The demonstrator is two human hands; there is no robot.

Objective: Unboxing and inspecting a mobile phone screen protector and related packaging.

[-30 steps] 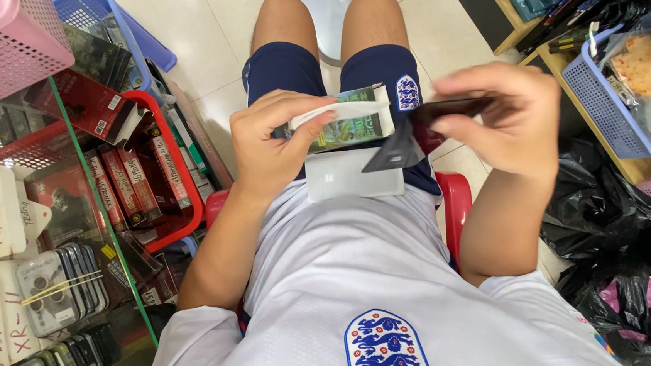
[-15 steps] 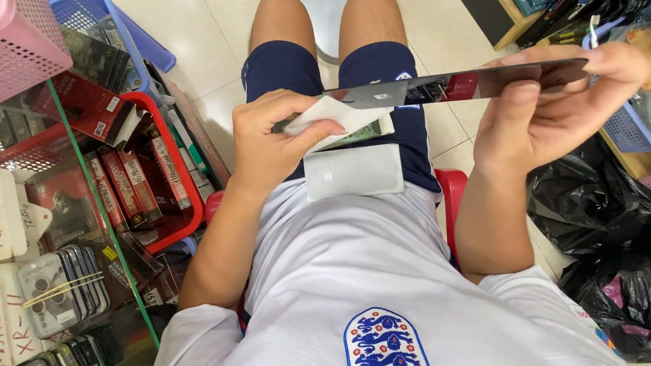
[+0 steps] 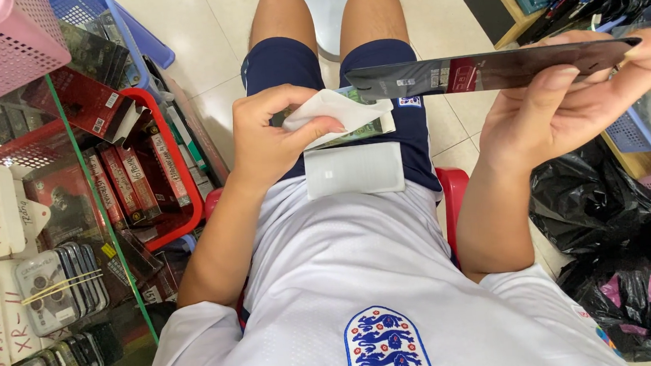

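Panel (image 3: pixel 487 69), thin, stiff, likely fragile, pinched edgewise by right hand (image 3: pixel 560 110); left hand (image 3: pixel 268 137) below-left clutches cloth (image 3: pixel 332 113).

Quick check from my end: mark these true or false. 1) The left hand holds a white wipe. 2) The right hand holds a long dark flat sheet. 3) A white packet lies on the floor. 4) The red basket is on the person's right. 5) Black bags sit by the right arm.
1) The left hand holds a white wipe: true.
2) The right hand holds a long dark flat sheet: true.
3) A white packet lies on the floor: false, it rests on the person's lap.
4) The red basket is on the person's right: false, it is on the left.
5) Black bags sit by the right arm: true.
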